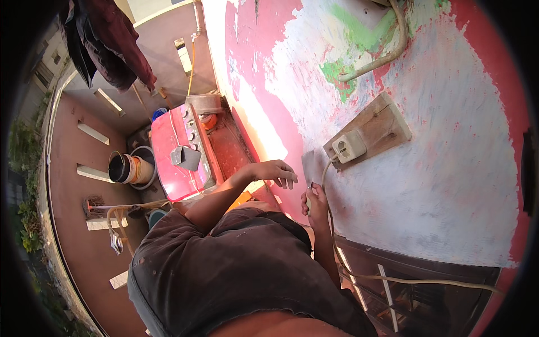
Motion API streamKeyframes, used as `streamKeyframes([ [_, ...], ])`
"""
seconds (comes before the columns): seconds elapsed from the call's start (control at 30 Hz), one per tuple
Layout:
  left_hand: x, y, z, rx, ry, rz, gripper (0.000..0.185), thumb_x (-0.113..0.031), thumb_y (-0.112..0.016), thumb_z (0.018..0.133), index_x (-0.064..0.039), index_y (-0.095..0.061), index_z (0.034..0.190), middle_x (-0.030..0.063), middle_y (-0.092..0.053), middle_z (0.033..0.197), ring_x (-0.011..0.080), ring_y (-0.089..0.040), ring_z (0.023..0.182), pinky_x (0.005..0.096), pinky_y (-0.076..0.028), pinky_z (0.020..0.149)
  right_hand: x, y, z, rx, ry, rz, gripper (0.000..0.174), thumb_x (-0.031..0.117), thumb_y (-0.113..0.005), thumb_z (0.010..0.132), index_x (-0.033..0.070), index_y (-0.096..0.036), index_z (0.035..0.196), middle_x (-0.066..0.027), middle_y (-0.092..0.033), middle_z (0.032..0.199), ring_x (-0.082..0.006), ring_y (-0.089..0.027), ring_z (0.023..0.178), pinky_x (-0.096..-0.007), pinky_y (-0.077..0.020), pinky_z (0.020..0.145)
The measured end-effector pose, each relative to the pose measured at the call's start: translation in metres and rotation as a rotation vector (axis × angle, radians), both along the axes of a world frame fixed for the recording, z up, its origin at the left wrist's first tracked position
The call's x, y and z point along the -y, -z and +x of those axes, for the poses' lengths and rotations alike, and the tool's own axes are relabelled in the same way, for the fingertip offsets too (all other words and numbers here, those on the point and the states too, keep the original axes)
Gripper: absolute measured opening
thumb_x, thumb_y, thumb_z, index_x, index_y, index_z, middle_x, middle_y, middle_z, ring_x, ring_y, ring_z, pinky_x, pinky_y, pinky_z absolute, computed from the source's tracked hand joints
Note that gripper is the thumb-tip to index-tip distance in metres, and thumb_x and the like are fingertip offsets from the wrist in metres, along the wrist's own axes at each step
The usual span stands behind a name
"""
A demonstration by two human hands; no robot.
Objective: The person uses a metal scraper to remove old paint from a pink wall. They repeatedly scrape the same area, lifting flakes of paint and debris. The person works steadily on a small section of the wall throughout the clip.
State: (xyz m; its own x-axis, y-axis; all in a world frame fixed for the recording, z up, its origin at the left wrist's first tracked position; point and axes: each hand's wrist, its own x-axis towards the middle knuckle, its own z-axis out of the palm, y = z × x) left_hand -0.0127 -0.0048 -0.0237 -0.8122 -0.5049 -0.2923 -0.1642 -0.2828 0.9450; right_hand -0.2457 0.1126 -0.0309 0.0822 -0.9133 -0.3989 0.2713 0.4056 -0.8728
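Observation:
My right hand (316, 203) grips the handle of a putty knife (308, 165), its broad metal blade lying close to the pink and white wall (379, 202). Whether the blade touches the wall is hard to tell. To its left, my left hand (276, 173) holds nothing, with loosely bent fingers near the blade. Just right of the blade, a white power socket (349, 146) is fixed to a wooden board (385, 120) on the wall. A cable (330, 210) hangs from it past my right hand. Much of the wall has ragged pink edges, whitish coating and green patches.
A pink-lidded washing machine (168, 139) stands at left, bearing a grey folded piece (186, 157). Buckets (141, 169) and a mop (94, 206) are beyond it. Dark clothes (111, 46) hang upper left. A bent pipe (379, 59) juts from the wall above the board.

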Motion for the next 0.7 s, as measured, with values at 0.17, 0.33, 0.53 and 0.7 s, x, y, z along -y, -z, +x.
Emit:
streamKeyframes([
  [0.17, 0.001, 0.002, -0.011, -0.013, 0.075, 0.103, 0.065, -0.059, -0.050, 0.104, -0.003, -0.059, 0.136, 0.0127, -0.067, 0.123, 0.0223, -0.064, 0.114, 0.0397, -0.053, 0.101, 0.012, -0.016, 0.027, -0.004, -0.007, -0.020, 0.034, 0.015, -0.054, 0.105, 0.005, -0.044, 0.137, -0.0046, -0.056, 0.078, -0.0103, -0.050, 0.052, -0.0243, -0.0387, 0.043],
  [0.33, 0.019, 0.027, -0.015, -0.321, -0.192, 0.263, 0.065, -0.057, -0.038, 0.108, 0.000, -0.057, 0.135, 0.0140, -0.068, 0.117, 0.0224, -0.065, 0.098, 0.0436, -0.052, 0.100, 0.052, -0.018, 0.062, 0.062, 0.039, -0.063, 0.038, 0.013, -0.051, 0.106, 0.011, -0.043, 0.143, -0.0045, -0.059, 0.084, -0.0112, -0.054, 0.059, -0.0234, -0.0402, 0.046],
  [0.53, 0.077, 0.041, 0.000, -0.467, -0.515, 0.556, 0.052, -0.054, -0.038, 0.109, -0.007, -0.059, 0.112, 0.0122, -0.069, 0.108, 0.0189, -0.065, 0.071, 0.0354, -0.060, 0.075, 0.118, -0.023, 0.111, 0.452, -0.042, 0.047, 0.039, 0.014, -0.050, 0.106, 0.020, -0.043, 0.144, -0.0023, -0.057, 0.086, -0.0085, -0.049, 0.057, -0.0205, -0.0351, 0.044],
  [0.7, 0.118, 0.003, 0.026, -0.452, -0.599, 0.576, 0.052, -0.058, -0.039, 0.108, -0.009, -0.056, 0.104, 0.0113, -0.065, 0.104, 0.0214, -0.063, 0.091, 0.0406, -0.058, 0.079, 0.171, -0.036, 0.142, 0.139, 0.030, -0.057, 0.033, 0.020, -0.049, 0.108, 0.015, -0.046, 0.141, -0.0001, -0.049, 0.071, -0.0059, -0.039, 0.046, -0.0197, -0.0297, 0.039],
])
